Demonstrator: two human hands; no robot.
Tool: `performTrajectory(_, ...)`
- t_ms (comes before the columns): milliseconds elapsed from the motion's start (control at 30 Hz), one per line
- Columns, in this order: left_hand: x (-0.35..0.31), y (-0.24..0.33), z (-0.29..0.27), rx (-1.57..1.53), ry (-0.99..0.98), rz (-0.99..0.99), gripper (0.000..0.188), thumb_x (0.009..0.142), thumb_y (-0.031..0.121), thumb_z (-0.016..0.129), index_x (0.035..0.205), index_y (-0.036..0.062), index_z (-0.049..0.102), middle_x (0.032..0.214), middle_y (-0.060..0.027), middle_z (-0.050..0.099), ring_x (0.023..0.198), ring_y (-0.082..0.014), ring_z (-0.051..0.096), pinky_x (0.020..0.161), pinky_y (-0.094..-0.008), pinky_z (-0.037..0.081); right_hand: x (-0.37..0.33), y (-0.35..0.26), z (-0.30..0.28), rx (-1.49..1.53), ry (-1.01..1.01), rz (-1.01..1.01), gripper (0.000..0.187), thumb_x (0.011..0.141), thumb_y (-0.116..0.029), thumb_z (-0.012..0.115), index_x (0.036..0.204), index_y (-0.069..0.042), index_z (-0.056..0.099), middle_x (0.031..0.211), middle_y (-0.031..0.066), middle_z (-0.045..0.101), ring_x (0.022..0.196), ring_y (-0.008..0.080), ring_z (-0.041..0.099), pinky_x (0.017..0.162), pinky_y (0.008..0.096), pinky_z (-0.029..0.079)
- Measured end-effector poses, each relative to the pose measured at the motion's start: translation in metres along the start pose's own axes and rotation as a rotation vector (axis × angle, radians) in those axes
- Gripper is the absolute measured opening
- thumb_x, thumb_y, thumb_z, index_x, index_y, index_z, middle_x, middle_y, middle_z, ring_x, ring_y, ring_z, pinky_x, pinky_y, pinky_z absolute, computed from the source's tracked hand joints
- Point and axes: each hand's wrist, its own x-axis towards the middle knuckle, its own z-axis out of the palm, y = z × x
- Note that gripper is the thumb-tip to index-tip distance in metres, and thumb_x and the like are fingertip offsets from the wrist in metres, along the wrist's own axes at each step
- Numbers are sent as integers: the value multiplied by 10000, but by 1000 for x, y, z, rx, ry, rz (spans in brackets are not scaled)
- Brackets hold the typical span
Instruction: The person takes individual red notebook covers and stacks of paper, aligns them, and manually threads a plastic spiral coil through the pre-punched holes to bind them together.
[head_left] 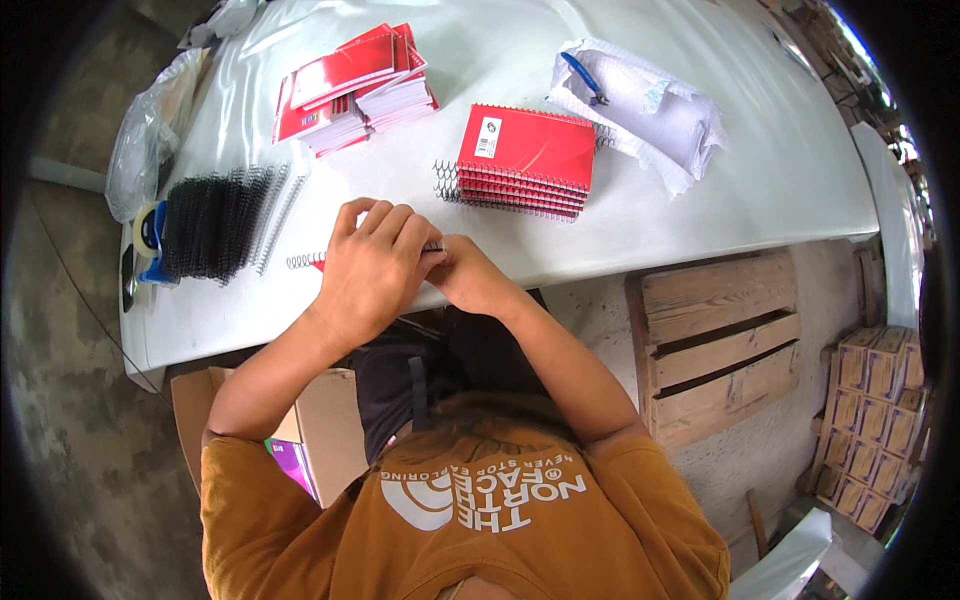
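At the table's front edge, my left hand [375, 258] is closed over a red notebook, which it mostly hides. A wire coil [303, 261] pokes out past its wrist side. Close against it, my right hand [468, 274] pinches at the other end of the notebook's bound edge, by the left fingertips. Beyond my hands stands a stack of red spiral notebooks [532, 150] with coils along their near edges. Farther left lies a pile of red-covered books [350, 85] with white page edges showing. A bunch of black coils [215, 225] rests left of my hands.
Blue-handled pliers [584, 77] lie on crumpled white paper [655, 125] at the back right. A tape dispenser [152, 240] and a clear plastic bag [150, 130] sit at the left edge. Below are a cardboard box [335, 430] and a wooden pallet [720, 345].
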Motion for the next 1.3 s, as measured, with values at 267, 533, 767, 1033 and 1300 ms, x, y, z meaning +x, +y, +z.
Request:
performTrajectory(267,30,35,0,-895,910,-592,546,800,197,719,1221,-30,456,1188,-88,498,1064,-159,499,971,-306,349,-14,-33,-13,385,570,-447,257,918,-163,541,1102,16,547,1083,74,535,1004,159,500,878,294,390)
performTrajectory(533,91,21,62,-226,557,-3,291,822,109,627,1113,122,620,1153,-96,601,1132,-262,515,969,-400,352,-6,-12,-72,217,1290,-380,513,989,-307,361,1344,62,332,1346,247,400,1239,298,406,1028,383,300)
performTrajectory(767,92,5,109,-617,821,-498,337,776,232,726,1005,20,599,915,-107,602,939,-270,549,902,-384,395,5,33,-83,-258,1288,-420,265,871,-128,605,1082,28,571,1113,164,605,1014,280,580,867,343,448)
performTrajectory(1033,91,-58,68,-139,856,-250,304,788,70,606,1086,32,562,1036,-162,596,959,-335,549,849,-405,411,-10,25,-83,-522,1293,-556,453,809,-172,661,1138,10,408,1142,172,492,1055,287,466,946,399,327)
performTrajectory(1300,66,-122,9,109,332,-345,302,810,90,588,1111,86,611,1041,-99,620,989,-274,563,853,-395,436,-9,-15,-17,-311,845,-866,332,866,-110,514,1128,28,364,1057,192,519,958,254,511,887,395,396)
